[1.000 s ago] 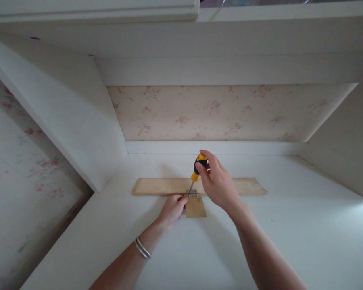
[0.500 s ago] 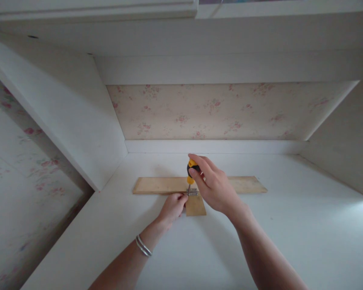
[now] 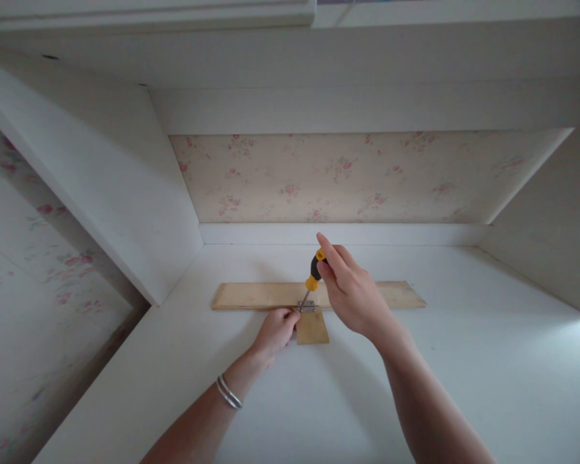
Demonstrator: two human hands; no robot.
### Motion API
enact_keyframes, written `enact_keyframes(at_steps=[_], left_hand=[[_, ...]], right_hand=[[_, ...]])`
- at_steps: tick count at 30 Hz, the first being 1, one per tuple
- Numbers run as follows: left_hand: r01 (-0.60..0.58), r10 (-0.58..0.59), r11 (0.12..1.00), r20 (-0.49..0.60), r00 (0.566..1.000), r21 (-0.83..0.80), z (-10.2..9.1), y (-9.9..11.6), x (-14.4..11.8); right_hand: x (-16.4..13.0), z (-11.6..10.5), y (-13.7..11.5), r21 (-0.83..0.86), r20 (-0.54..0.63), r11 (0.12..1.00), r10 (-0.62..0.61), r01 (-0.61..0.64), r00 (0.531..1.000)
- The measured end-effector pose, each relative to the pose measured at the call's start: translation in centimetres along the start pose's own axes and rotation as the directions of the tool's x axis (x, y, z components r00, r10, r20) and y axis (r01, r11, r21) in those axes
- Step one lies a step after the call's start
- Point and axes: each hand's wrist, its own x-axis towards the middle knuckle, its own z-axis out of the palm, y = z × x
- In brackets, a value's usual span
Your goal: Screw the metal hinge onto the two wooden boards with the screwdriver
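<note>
While the blade sits in the hinge, these points hold:
Right hand: the right hand (image 3: 352,296) is wrapped around the yellow-and-black-handled screwdriver (image 3: 314,274), which leans with its tip on the small silver metal hinge (image 3: 306,307).
Left hand: the left hand (image 3: 274,330) is closed down, its fingertips pressing the small square wooden piece (image 3: 312,328) just beside the hinge.
Place: the hinge joins the square piece to the long pale wooden strip (image 3: 256,295), mid-depth on the white shelf surface (image 3: 464,361).
Slip risk: I judge the tilted blade could jump the screw head and hit the left fingertips beside it.
Shift risk: nothing shows clamping the loose wood, so a hard push could slide it.
Room: the white side panel (image 3: 125,212) is well apart on the left; the floral back wall (image 3: 367,180) stands beyond the strip; bare shelf lies to the right.
</note>
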Motion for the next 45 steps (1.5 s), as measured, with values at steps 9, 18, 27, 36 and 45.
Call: enact_keyframes(at_steps=[9,18,27,36,45], left_hand=[[0.012,-0.012,1.0,0.015,1.0,0.01,0.1,0.1,0.0],[-0.02,0.02,0.999,-0.011,1.0,0.028,0.2,-0.2,0.2],[-0.018,0.018,1.0,-0.006,1.0,0.02,0.2,-0.1,0.0],[-0.023,0.024,0.998,-0.011,1.0,0.05,0.2,-0.1,0.1],[-0.027,0.029,0.998,-0.038,0.999,0.064,0.3,-0.5,0.5]], right_hand=[[-0.3,-1.1,0.3,0.029,0.082,0.997,-0.069,0.066,0.994],[0.0,1.4,-1.2,0.03,-0.057,0.999,-0.025,0.027,0.998],[0.1,2.5,-1.2,0.143,-0.148,0.99,0.013,0.008,0.989],[0.3,2.6,-0.8,0.099,-0.221,0.995,0.004,0.018,0.975],[0.6,1.7,-1.5,-0.065,-0.214,0.995,0.06,-0.076,0.975]])
